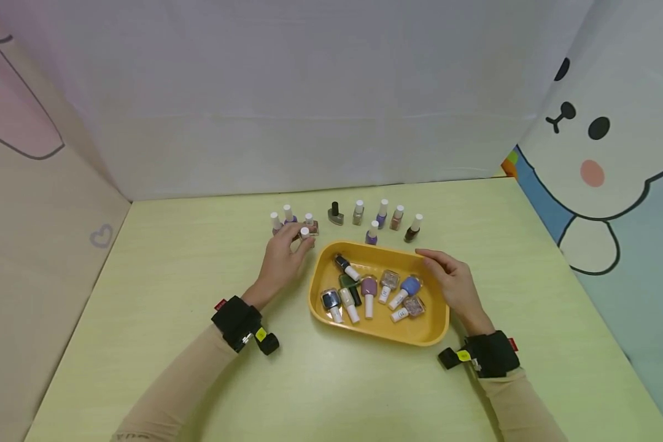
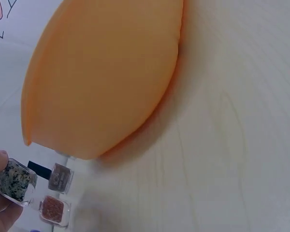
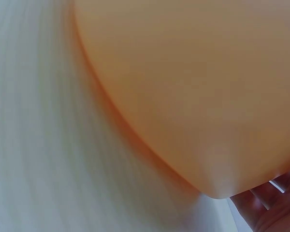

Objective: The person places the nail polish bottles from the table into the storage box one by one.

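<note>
My left hand pinches a nail polish bottle left of the tray's far corner; its white cap points up, and dark flecks show through the glass. Other bottles stand close around those fingers, among them a reddish glitter one. A yellow tray lies on the table with several nail polish bottles in it, including a purple one and a blue one. At the tray's far right corner my right hand grips the rim, fingers outside the wall and thumb over the edge.
Behind the tray stands a loose row of nail polish bottles, from a black-capped grey one to a dark one at the right. A purple bottle stands close to the tray's far rim. White cloth hangs along the table's back edge.
</note>
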Tool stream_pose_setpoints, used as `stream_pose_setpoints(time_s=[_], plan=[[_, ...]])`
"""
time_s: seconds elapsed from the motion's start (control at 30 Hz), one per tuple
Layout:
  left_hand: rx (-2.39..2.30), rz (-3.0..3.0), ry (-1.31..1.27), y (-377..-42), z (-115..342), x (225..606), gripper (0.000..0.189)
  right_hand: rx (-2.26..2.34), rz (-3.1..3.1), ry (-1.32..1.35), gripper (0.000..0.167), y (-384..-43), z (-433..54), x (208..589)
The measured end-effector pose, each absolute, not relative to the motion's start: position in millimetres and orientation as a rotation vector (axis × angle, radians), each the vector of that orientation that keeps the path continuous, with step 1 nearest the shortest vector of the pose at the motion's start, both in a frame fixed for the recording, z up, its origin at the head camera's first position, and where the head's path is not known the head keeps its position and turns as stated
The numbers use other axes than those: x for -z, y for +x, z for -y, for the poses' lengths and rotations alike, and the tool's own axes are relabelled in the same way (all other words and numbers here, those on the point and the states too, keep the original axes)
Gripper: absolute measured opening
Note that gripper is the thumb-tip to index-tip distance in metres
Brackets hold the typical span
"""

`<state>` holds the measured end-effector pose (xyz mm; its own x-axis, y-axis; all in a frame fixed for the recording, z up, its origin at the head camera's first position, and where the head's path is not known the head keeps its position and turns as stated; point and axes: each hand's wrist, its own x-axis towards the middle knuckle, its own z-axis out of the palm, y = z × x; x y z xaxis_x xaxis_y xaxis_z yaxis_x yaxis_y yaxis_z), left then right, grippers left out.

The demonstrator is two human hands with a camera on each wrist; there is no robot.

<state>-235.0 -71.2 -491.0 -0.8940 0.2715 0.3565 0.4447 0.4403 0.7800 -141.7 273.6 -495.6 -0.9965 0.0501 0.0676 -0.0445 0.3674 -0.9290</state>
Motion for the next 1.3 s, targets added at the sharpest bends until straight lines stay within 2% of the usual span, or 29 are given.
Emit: stream_pose_setpoints(time_s=[0.27, 0.87, 1.3], plan=[[1.241, 2.498, -0.802, -231.6, 63.5, 470.1, 0.026, -1.717, 2.521, -0.004, 0.034, -142.2, -273.9, 496.2], [0.649, 2.396, -1.433, -223.1, 47.0, 442.5, 0.026, -1.73, 2.496, 0.006, 0.034, -141.2, -274.3, 495.2], [-0.023, 2.357, -1.813, -216.8, 35.8, 440.1, 0.039, -1.714, 2.48, 0.046, 0.033, -141.3, -274.7, 496.4]])
